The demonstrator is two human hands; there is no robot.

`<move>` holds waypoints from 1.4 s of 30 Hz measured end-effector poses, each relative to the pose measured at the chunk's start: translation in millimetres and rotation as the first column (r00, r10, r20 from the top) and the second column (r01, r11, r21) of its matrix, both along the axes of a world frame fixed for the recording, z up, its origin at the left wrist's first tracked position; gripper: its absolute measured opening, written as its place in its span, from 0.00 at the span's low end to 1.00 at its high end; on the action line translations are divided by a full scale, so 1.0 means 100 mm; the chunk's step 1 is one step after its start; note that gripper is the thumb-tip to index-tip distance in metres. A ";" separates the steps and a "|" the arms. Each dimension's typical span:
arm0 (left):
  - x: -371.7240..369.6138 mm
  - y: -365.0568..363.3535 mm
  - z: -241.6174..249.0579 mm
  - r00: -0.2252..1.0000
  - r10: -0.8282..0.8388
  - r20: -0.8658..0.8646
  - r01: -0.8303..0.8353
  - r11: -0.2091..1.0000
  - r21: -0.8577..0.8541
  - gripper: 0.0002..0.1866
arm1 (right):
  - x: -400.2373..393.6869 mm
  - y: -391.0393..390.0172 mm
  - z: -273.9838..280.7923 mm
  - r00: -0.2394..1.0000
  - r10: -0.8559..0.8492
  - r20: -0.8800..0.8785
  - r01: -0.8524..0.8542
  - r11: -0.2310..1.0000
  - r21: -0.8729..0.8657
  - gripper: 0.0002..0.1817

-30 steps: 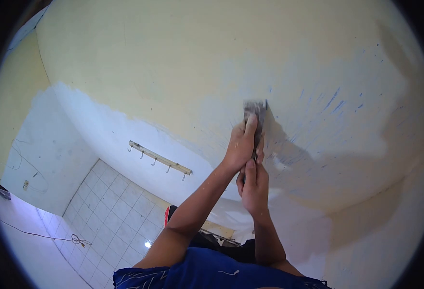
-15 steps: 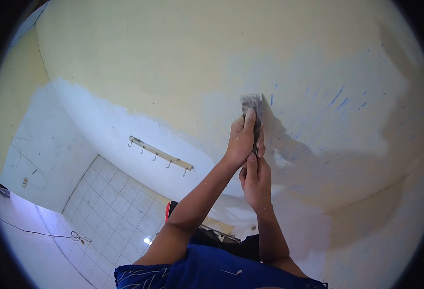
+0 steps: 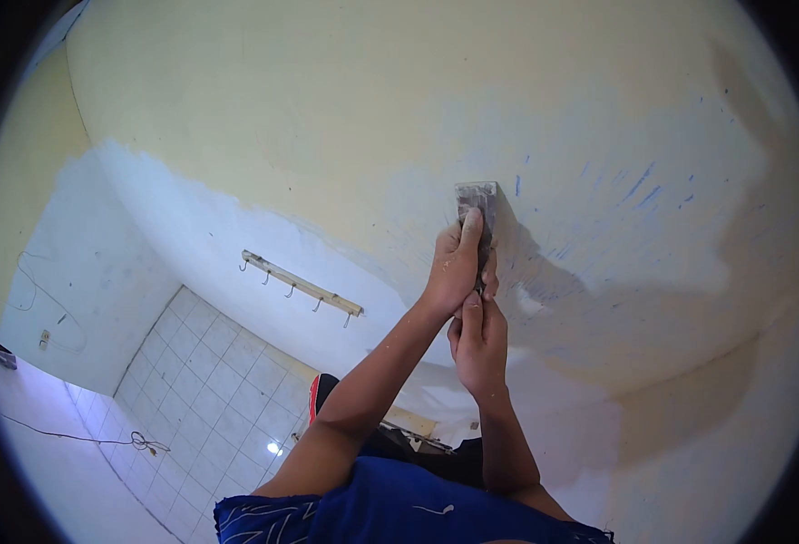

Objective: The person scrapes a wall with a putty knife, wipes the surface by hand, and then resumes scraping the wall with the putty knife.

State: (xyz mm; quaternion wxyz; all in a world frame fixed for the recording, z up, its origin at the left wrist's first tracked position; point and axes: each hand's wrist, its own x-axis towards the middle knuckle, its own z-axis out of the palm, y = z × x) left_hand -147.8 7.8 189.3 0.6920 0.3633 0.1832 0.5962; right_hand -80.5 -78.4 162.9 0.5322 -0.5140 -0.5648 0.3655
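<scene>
My left hand (image 3: 455, 261) is closed around a dusty grey scraper (image 3: 477, 197), with the thumb laid flat along it. The scraper's broad end points up against the painted wall (image 3: 354, 118). Just below, my right hand (image 3: 482, 349) pinches the narrow lower end of the same tool; its fingertips touch the left hand. Most of the scraper's lower part is hidden by the fingers. Blue streaks (image 3: 640, 181) and pale scraped patches mark the wall to the right of the tool. White specks dot both hands and forearms.
A wooden rail with several hooks (image 3: 302, 284) is fixed to the wall at left. Below lies a tiled floor (image 3: 204, 372), with a coiled cable (image 3: 146, 442) further left. A red-edged dark shoe (image 3: 320, 396) shows beside my left arm.
The scraper has slid slightly down relative to the blue streaks, both hands still on it. The whole view has shifted a little.
</scene>
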 end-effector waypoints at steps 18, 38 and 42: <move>-0.11 -0.03 -0.07 0.998 -0.047 -0.041 0.044 0.998 -0.051 0.24 | -0.17 -0.06 -0.15 0.996 -0.004 -0.088 0.010 0.998 0.068 0.18; -0.44 0.14 0.58 0.991 -0.013 -0.132 0.023 0.997 0.072 0.24 | -0.42 0.15 0.45 0.976 0.137 -0.172 -0.126 0.989 0.075 0.20; -0.45 0.15 0.49 0.990 -0.005 -0.141 0.016 0.997 0.074 0.24 | -0.44 0.12 0.37 0.961 0.150 -0.233 -0.140 0.988 0.059 0.18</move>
